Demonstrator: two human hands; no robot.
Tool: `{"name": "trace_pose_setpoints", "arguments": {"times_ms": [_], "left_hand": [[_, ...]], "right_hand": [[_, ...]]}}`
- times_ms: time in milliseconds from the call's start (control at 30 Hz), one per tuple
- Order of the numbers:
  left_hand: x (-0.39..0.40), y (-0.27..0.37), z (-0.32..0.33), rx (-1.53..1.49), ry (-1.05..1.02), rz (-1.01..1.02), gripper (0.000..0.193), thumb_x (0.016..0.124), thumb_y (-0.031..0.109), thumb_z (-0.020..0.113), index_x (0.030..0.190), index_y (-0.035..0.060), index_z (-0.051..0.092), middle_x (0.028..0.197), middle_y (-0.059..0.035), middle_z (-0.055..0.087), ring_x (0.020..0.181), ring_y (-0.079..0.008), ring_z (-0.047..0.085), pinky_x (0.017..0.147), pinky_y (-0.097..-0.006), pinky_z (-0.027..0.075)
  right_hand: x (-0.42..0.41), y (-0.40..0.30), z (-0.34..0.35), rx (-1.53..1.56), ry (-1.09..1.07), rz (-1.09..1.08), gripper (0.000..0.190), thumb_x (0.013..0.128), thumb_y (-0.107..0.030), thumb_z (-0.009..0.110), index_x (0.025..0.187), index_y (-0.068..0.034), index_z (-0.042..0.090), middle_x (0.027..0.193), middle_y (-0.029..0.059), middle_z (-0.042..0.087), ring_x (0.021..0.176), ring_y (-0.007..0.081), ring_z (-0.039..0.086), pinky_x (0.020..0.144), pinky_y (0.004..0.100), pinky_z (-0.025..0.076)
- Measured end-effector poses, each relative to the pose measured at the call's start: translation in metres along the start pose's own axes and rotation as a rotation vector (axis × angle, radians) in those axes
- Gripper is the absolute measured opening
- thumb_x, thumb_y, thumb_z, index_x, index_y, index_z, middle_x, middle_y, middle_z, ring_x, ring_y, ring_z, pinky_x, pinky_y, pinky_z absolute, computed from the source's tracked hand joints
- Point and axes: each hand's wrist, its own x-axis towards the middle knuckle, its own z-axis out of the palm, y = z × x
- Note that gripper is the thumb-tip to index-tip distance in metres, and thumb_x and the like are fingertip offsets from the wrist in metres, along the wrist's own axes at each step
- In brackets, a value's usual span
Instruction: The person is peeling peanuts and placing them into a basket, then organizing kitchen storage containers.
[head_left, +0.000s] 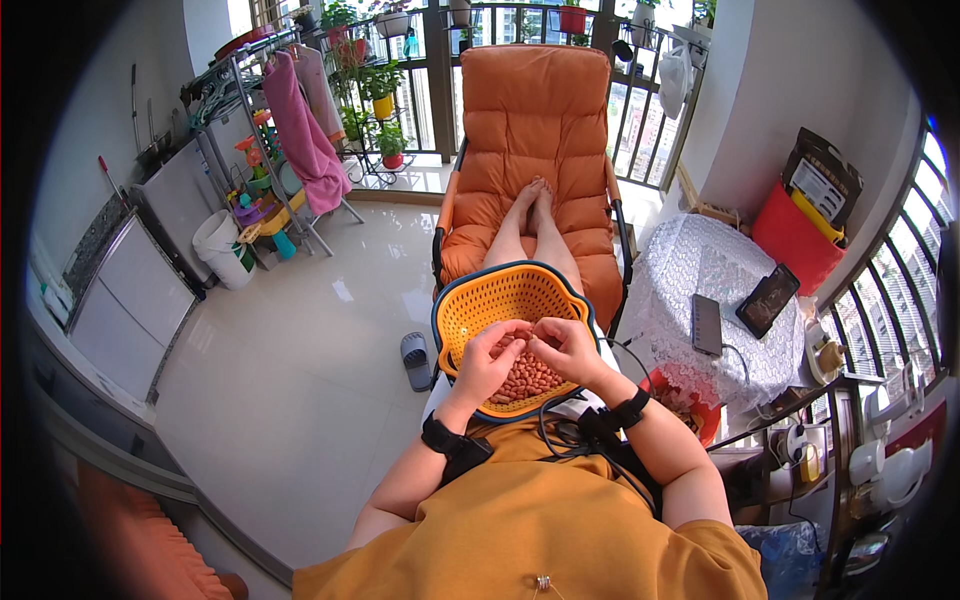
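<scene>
A yellow plastic colander basket (480, 292) inside a dark blue outer basket (436, 319) rests on my lap. Reddish-brown shelled peanuts (529, 379) lie heaped in its near part. Above them, my left hand (491, 356) and my right hand (570, 349) meet with their fingertips almost touching. Pinched between the fingers is a small pale piece (532, 337), seemingly a peanut, mostly hidden. Each wrist wears a black strap, and a black cable lies against my waist.
Ahead, my bare feet (534, 191) rest on an orange cushioned chair (532, 105). To the right, a lace-covered round table (667, 262) holds a power bank (706, 324) and a phone (768, 300); below it is a red container (705, 416). A grey slipper (415, 360) lies on the left floor.
</scene>
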Motion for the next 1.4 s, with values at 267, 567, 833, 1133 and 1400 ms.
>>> {"name": "trace_pose_setpoints", "arguments": {"times_ms": [267,567,833,1133,1400], "left_hand": [[0.001,-0.010,-0.001,-0.038,0.084,-0.041,0.016,0.087,0.008,0.070,0.099,-0.0015,0.068,0.092,-0.0063,0.067,0.082,-0.0124,0.064,0.075,-0.0243,0.051],[0.001,-0.008,-0.005,0.024,0.130,-0.005,0.007,0.088,0.005,0.068,0.093,0.0004,0.068,0.085,0.0002,0.065,0.076,-0.0080,0.061,0.071,-0.0201,0.050],[0.002,-0.003,-0.005,-0.069,0.086,-0.055,0.008,0.087,0.004,0.069,0.093,-0.0020,0.068,0.085,-0.0022,0.068,0.076,-0.0069,0.061,0.070,-0.0211,0.050],[0.000,-0.006,-0.004,-0.200,-0.028,-0.129,0.012,0.088,0.003,0.067,0.099,-0.0024,0.067,0.086,-0.0018,0.067,0.078,-0.0062,0.061,0.072,-0.0202,0.052],[0.001,-0.007,-0.004,-0.163,-0.060,-0.082,0.015,0.088,0.002,0.067,0.101,-0.0025,0.069,0.090,-0.0024,0.067,0.081,-0.0075,0.061,0.073,-0.0204,0.051]], "right_hand": [[0.003,-0.008,0.000,-0.216,0.041,-0.239,0.017,0.080,-0.013,0.067,0.079,0.001,0.057,0.069,0.0128,0.056,0.058,0.0244,0.055,0.053,0.0330,0.043],[0.001,-0.020,-0.006,-0.488,0.027,-0.288,0.018,0.082,-0.019,0.069,0.083,-0.002,0.062,0.074,0.0120,0.060,0.065,0.0292,0.061,0.058,0.0358,0.048],[0.000,-0.012,-0.006,-0.496,-0.066,-0.343,0.023,0.079,-0.021,0.066,0.070,-0.002,0.057,0.068,0.0132,0.058,0.061,0.0328,0.058,0.056,0.0399,0.046],[-0.001,-0.002,-0.007,-0.293,-0.121,-0.165,0.026,0.074,-0.022,0.064,0.064,0.000,0.055,0.057,0.0163,0.052,0.053,0.0334,0.054,0.052,0.0410,0.042],[-0.003,0.000,-0.006,-0.260,-0.069,-0.299,0.027,0.075,-0.019,0.066,0.061,-0.001,0.051,0.055,0.0150,0.048,0.052,0.0328,0.051,0.050,0.0386,0.041]]}}
